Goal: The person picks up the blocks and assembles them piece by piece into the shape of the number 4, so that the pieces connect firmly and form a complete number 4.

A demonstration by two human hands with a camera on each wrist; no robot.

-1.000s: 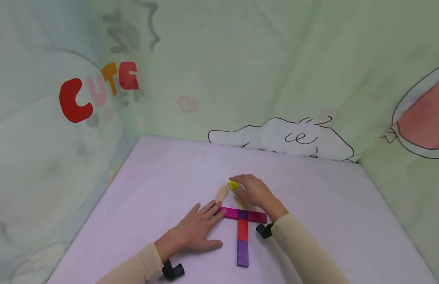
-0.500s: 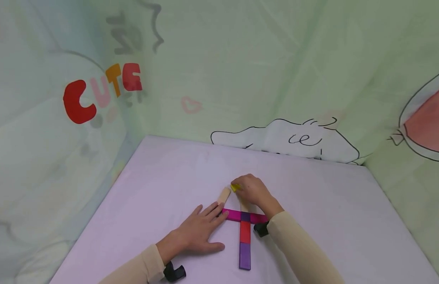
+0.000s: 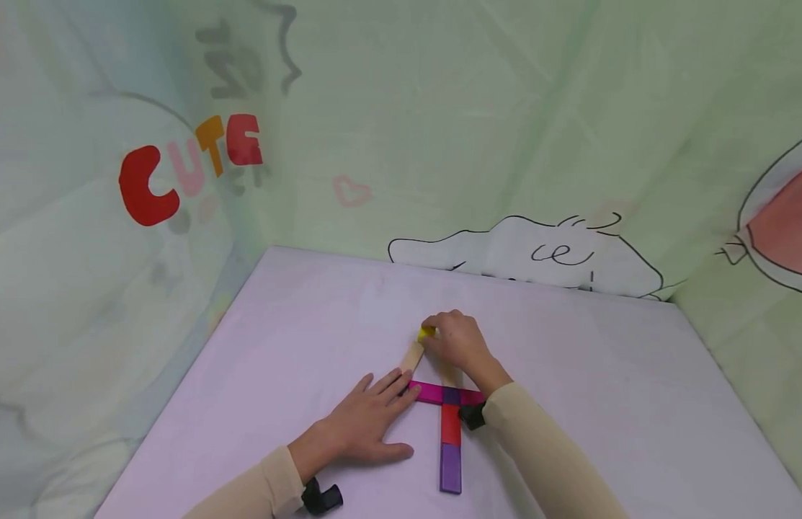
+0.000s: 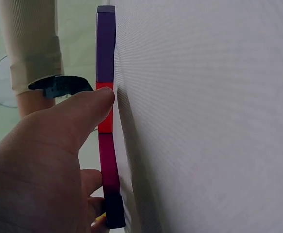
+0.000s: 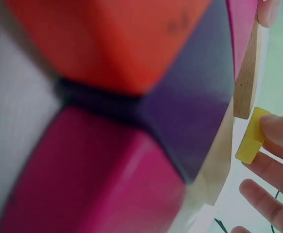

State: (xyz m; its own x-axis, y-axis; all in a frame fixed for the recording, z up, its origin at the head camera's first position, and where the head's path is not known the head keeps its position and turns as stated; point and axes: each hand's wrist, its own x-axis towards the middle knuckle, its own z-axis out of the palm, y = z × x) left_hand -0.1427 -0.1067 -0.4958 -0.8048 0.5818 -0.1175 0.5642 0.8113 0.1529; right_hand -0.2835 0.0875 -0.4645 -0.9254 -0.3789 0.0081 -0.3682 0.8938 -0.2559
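Observation:
My right hand (image 3: 460, 342) pinches a small yellow block (image 5: 252, 136) between thumb and fingers, at the upper end of a slanted natural-wood block (image 3: 411, 357). My left hand (image 3: 364, 427) lies with fingers spread, its fingertips over the lower end of that wooden block and beside the left magenta block (image 3: 429, 392). A small dark purple block (image 3: 451, 396) joins the magenta pieces in a crossbar. Below it run a red block (image 3: 450, 424) and a purple block (image 3: 450, 468). A second natural-wood block (image 3: 449, 373) is partly hidden under my right hand.
All the blocks lie on a pale lilac tabletop (image 3: 569, 404). Behind it hangs a light green cloth backdrop (image 3: 413, 130) with printed letters and drawings. A black wrist camera (image 3: 473, 416) on the right arm hangs close over the crossbar.
The right hand has closed its fingers on the yellow block and brought it slightly left, to the end of the slanted wooden block. The left hand stays in place.

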